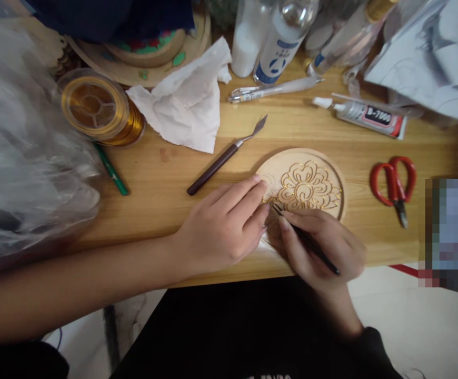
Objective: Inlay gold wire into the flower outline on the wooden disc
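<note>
A round wooden disc (342, 184) with a raised rim lies near the table's front edge. On it, a flower outline (303, 190) is formed in gold wire, with drawn lines beside it. My left hand (223, 226) rests on the disc's left side, fingers stretched out and slightly apart; its thumb is hidden. In my right hand (327, 242), dark tweezers (314, 247) are pinched, their tips down on the disc close to my left fingertips. Whether anything sits between the tips is too small to tell.
Around the disc lie a palette knife (217, 167), red-handled scissors (395, 184), a glue tube (369, 118) and a pen (274, 90). Further back are a crumpled tissue (189, 105), a gold wire spool (100, 108) and bottles (278, 50). Clear plastic (23, 137) covers the left side.
</note>
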Available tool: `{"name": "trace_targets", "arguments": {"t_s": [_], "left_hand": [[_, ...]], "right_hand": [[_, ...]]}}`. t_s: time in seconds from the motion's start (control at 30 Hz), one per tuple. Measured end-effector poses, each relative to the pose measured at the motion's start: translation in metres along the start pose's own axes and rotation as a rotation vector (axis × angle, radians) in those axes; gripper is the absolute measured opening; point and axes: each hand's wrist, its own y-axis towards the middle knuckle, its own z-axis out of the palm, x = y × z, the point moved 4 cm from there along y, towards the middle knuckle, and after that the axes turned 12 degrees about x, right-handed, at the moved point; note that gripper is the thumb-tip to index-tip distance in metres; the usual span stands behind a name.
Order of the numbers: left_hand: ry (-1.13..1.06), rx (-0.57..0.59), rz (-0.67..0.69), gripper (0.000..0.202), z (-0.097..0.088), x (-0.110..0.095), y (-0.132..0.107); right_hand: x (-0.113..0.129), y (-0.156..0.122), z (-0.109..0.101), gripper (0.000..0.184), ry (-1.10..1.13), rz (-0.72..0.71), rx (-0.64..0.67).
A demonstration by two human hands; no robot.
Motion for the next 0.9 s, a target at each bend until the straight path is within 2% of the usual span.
{"name": "trace_targets", "arguments": {"t_s": [0.43, 0.7, 0.9], "left_hand": [[-0.028, 0.012, -0.007, 0.020, 0.0005, -0.0002, 0.0001], [-0.005, -0.008, 0.007, 0.021, -0.0020, -0.0007, 0.0012], [-0.016, -0.018, 0.008, 0.021, -0.0004, -0.0010, 0.0022]], "right_hand": [[-0.0023, 0.0019, -0.0009, 0.023, 0.063, 0.019, 0.036], [0.0024, -0.0013, 0.0019, 0.019, -0.111, -0.107, -0.005], [0.0027, -0.0008, 0.0005, 0.020, -0.133, -0.099, -0.042]]}}
